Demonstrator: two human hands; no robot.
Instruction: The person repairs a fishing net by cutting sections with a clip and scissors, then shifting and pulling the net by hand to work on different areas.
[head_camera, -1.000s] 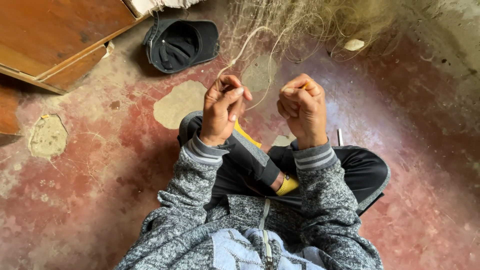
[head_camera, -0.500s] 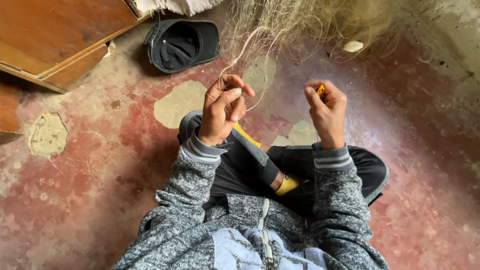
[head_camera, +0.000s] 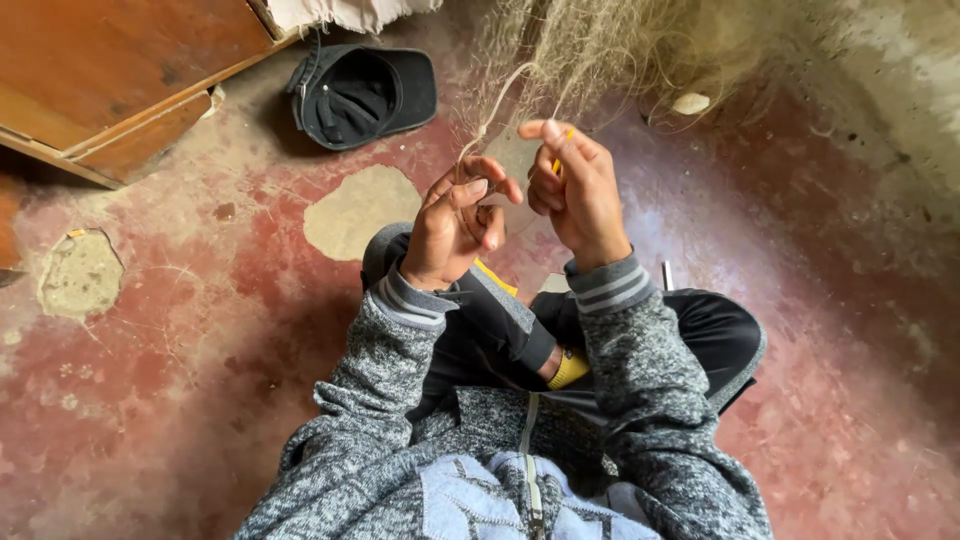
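We've got one view only, a head cam looking steeply down from above the seated person, so nothing's shared w/ a second view. It sits close over the left hand (head_camera: 455, 225) and right hand (head_camera: 575, 190), which fill the centre (sleeves and crossed legs run to the bottom edge). The worn red floor (head_camera: 180, 350) lies further off, all round.

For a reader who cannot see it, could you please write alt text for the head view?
A seated person's left hand and right hand pinch pale strands of a fishing net, the right also holding a small yellow tool. A dark cap lies on the worn red floor.
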